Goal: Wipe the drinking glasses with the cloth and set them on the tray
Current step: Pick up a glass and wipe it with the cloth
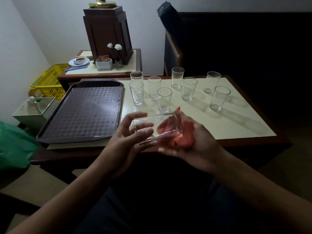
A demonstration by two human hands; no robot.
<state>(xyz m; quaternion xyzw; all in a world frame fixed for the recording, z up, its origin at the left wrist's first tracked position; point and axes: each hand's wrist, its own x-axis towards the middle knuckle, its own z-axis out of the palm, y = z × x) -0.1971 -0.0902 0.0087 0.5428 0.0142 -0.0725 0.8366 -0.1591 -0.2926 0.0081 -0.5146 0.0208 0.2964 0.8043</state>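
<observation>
Glass tumbler (156, 126) lies on its side in mid-air over the near tabletop (219, 125) edge, just right of the tray (81, 112). Left hand (128, 141) grip: thumb and fingers curled round the rim end, closed on it. Right hand (199, 146) grip: closed on the red cloth (184, 132), bunched against the base end and partly seen through the wall. Eight more glasses (164, 99) stand upright further back, untouched. Tray is bare apart from some droplets. Step looks like wiping glass one, so early days. Next likely: finish the wipe, turn it upright, set it left onto the tray without clipping the rim.
</observation>
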